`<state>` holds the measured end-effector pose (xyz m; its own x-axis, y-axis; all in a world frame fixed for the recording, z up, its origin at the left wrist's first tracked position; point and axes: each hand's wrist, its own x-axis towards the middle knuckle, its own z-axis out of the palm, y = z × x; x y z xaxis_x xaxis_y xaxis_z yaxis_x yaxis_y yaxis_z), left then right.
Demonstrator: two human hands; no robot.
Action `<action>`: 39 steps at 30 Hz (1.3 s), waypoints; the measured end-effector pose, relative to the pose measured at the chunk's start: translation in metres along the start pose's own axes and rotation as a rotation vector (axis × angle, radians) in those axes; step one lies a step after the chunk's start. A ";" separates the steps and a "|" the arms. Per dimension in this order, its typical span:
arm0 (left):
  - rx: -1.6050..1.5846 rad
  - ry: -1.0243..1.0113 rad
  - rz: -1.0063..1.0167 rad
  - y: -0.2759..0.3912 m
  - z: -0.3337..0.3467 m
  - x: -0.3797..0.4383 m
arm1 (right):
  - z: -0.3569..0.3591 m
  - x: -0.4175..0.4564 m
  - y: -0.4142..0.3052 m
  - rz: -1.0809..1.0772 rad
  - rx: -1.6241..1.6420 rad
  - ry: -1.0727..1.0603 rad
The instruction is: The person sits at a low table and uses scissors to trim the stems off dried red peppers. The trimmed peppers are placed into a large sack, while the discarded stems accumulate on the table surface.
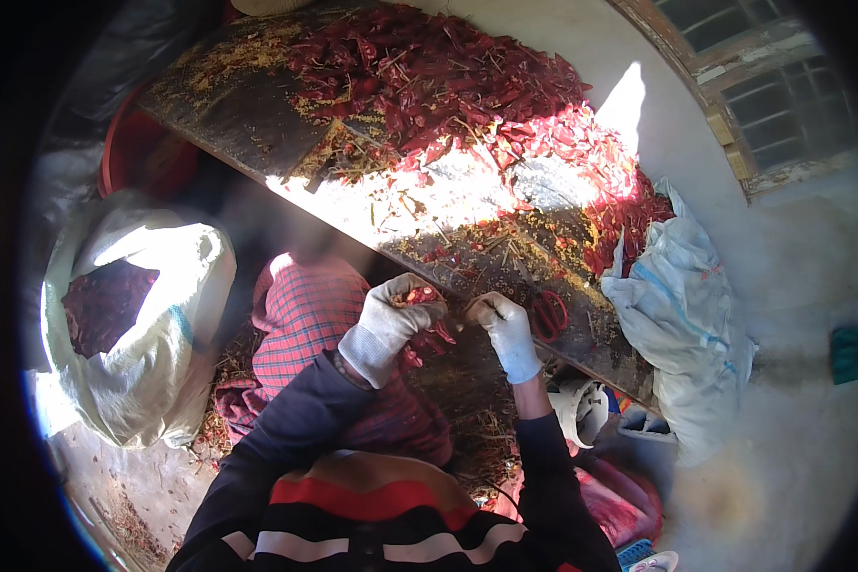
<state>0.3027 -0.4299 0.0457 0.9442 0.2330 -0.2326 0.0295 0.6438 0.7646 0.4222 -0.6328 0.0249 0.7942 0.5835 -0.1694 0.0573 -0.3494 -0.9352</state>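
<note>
My left hand (393,325), in a whitish work glove, is closed around several dried red chilli peppers (429,344). Some of them stick out above the fingers and others hang below. Just to the right, my right hand (504,332) wears a similar glove with brown-stained fingertips. Its fingers are bent together near the table edge, and whether anything thin is between them cannot be made out. A pair of scissors with red handles (549,316) lies on the dark table (464,275) beside my right hand.
A large heap of dried chillies (436,71) covers the back of the table, with stems and yellow seeds scattered around. A white woven sack (686,307) leans at the table's right end. An open sack (200,286) holding chillies stands left, below a red tub (114,154). Checked cloth (307,314) covers my lap.
</note>
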 end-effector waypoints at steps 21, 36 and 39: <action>-0.272 0.024 -0.118 -0.001 -0.002 0.004 | -0.095 0.199 0.058 -0.262 -1.216 0.509; -0.091 0.062 0.015 -0.004 0.008 0.005 | 0.016 0.048 -0.062 -0.016 0.312 -0.030; -0.147 -0.022 0.072 -0.012 0.001 0.008 | 0.029 0.025 -0.053 0.037 0.467 -0.172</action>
<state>0.3099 -0.4360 0.0355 0.9490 0.2680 -0.1658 -0.0858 0.7259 0.6824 0.4218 -0.5781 0.0609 0.6769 0.7034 -0.2168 -0.2768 -0.0296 -0.9605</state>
